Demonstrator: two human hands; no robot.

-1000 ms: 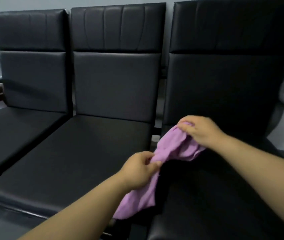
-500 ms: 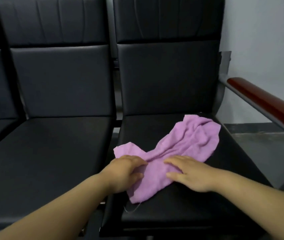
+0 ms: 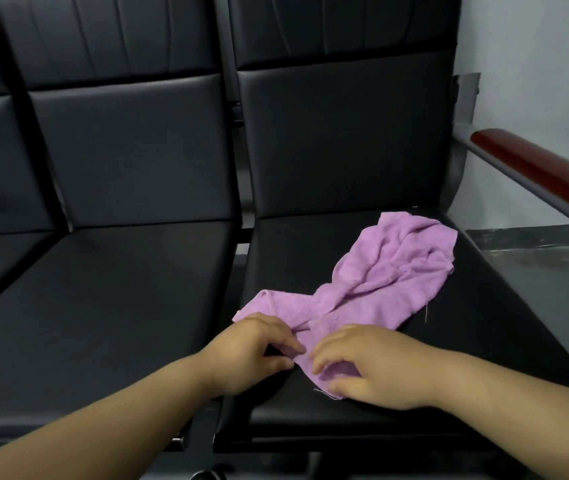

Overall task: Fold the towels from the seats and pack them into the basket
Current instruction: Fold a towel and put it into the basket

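The left hand pinches the near edge of the purple towel. The right hand lies bent-fingered on its near corner, grip unclear. The crumpled towel runs diagonally across the end seat, from the seat's front edge toward its back-right corner, away from both hands. No basket is in view.

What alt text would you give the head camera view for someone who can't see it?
A crumpled pink towel lies on the rightmost black seat of a row, and a person's left hand and right hand grip its near end with curled fingers. A red-brown armrest stands at right.
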